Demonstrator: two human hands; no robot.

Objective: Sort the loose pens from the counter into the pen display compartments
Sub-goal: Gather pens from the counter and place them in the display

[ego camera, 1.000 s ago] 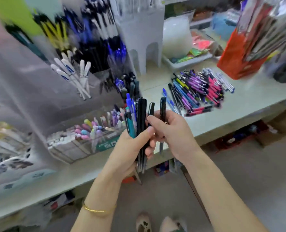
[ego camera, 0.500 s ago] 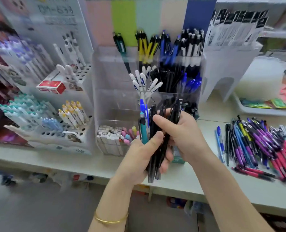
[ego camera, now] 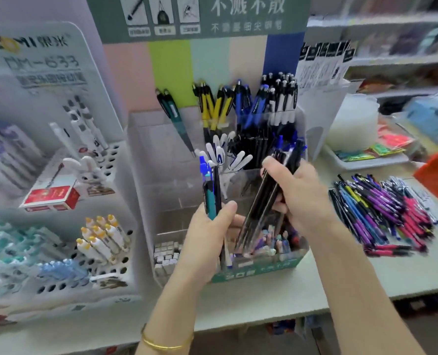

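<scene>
The hands have parted since half a second ago: the single bunch is now split, the black pens point(ego camera: 269, 190) gone with the right hand point(ego camera: 300, 198) and the rest left in the left hand point(ego camera: 210, 239), and the view has swung up to face the display point(ego camera: 238, 175) squarely.

The right hand is closed around the black bundle, thumb on top and fingers curled beneath, wrist cocked so the pens slant with their tips low and near, and their clip ends high and far, toward the black-pen compartment. The left hand grips a blue pen point(ego camera: 203, 170), a teal pen point(ego camera: 209, 198) and one dark pen upright, thumb pressed across the barrels, just left of the bundle and apart from it.

The risks, as I judge them: the bundle is thick and held near its middle, so a loosened finger could let one pen slide out into the low front tray. The black compartment already looks crowded; pushing several in at once may jam against the pens standing there or knock the white pens point(ego camera: 220, 155) beside it. Blur hides the dividers, so a pen could land in the wrong slot.

The main loose pile point(ego camera: 392, 213) lies on the bench point(ego camera: 341, 278) to the right, well apart from both hands, so most sorting is not yet done.
</scene>
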